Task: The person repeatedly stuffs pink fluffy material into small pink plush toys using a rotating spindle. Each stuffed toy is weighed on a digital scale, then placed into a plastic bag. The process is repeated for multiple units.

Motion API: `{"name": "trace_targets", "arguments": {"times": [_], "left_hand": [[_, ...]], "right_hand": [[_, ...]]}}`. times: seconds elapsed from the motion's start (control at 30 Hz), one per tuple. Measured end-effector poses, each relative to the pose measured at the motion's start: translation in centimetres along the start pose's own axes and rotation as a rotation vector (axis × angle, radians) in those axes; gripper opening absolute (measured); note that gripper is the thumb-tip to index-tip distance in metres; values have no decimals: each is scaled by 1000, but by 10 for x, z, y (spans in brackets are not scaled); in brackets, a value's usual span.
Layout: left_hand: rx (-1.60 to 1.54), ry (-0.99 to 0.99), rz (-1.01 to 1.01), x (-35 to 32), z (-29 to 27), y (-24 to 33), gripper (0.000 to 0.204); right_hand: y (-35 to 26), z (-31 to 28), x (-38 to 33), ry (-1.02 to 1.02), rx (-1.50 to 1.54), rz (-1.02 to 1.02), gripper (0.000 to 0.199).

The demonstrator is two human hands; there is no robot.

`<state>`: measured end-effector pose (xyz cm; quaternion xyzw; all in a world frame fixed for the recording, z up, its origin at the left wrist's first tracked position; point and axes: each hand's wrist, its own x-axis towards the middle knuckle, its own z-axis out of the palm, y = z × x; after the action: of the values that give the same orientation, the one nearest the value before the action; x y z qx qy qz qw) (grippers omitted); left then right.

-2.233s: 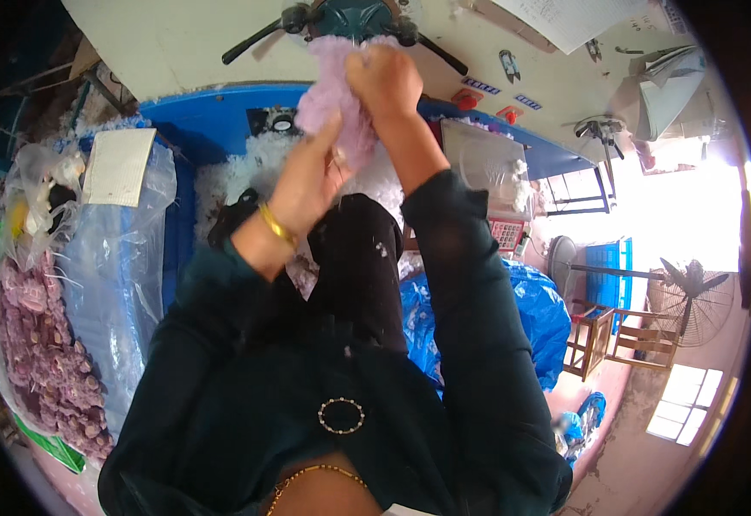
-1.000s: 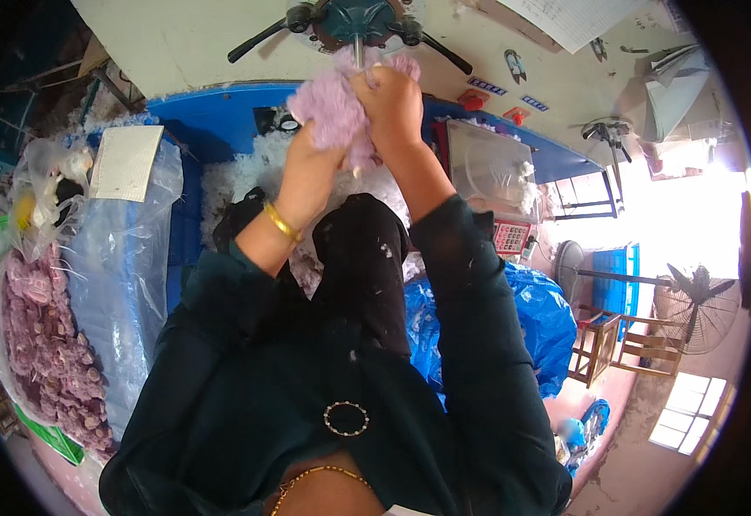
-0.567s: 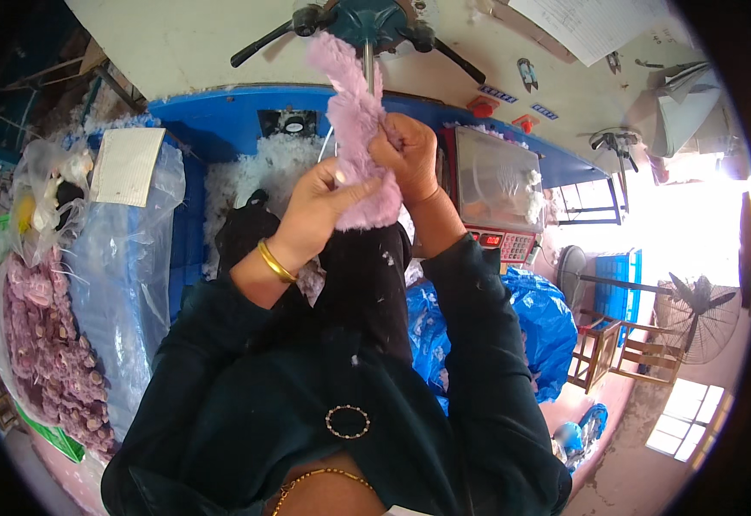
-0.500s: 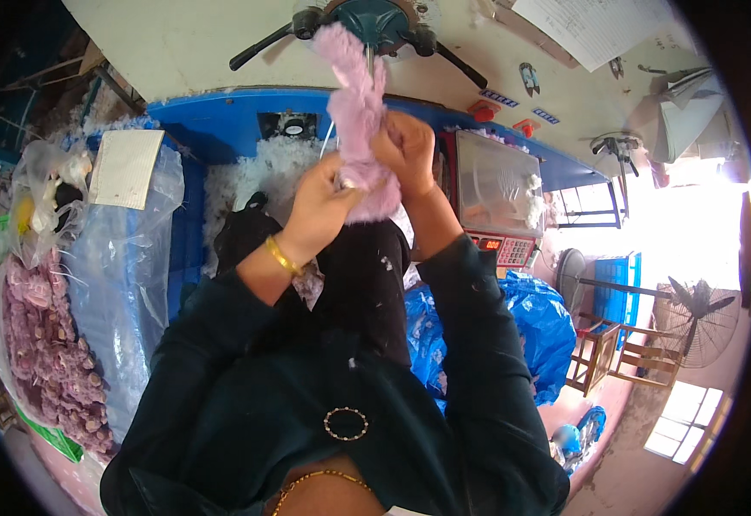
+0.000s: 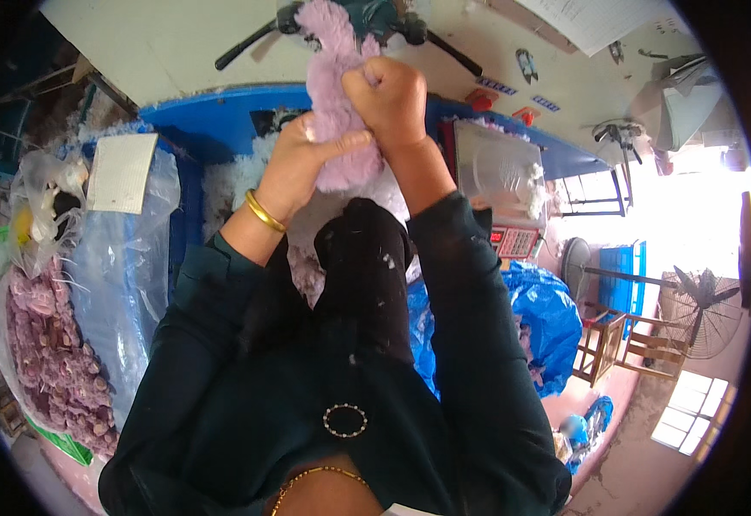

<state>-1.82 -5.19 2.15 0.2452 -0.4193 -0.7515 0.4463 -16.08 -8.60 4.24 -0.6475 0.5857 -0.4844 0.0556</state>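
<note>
A fluffy lilac-pink plush toy (image 5: 328, 86) is held upright between my hands, its long ear-like end pointing away from me. My left hand (image 5: 296, 163) grips its lower left side, the thumb lying across the front. Higher up on its right side, my right hand (image 5: 392, 101) is closed in a fist against the plush. Behind its upper end sits a dark green machine head (image 5: 373, 17) with black handles reaching left and right. The plush hides part of this head and whatever lies between them.
White fluff (image 5: 220, 189) fills the blue-edged recess below the bench (image 5: 169, 56). At left, a clear bag holds many pink plush pieces (image 5: 53, 361). A red scale (image 5: 513, 241) and a blue bag (image 5: 543, 322) are at right. Thread snips (image 5: 527, 64) lie on the bench.
Both hands and the plush have moved up and slightly left, closer to the machine head. The metal rod seen beside the plush is now hidden. My right fist sits higher on the plush.
</note>
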Motion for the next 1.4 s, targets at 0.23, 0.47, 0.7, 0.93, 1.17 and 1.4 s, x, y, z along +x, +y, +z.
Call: {"name": "trace_targets", "arguments": {"times": [0.23, 0.47, 0.7, 0.93, 1.17, 1.4], "left_hand": [[-131, -104, -226, -48, -4, 4, 43], [-337, -100, -308, -45, -39, -3, 44], [-450, -295, -375, -36, 2, -3, 49], [-442, -122, -347, -20, 23, -5, 39], [2, -17, 61, -41, 9, -23, 45], [323, -13, 170, -47, 44, -16, 45]], "right_hand": [[-24, -21, -37, -80, 44, -57, 22], [-35, -34, -51, -166, 311, 138, 25], [-8, -59, -44, -531, 701, 407, 30], [8, -85, -21, -597, 438, 242, 37], [-48, -49, -82, -403, -211, -72, 82], [-39, -96, -54, -644, 563, 541, 57]]}}
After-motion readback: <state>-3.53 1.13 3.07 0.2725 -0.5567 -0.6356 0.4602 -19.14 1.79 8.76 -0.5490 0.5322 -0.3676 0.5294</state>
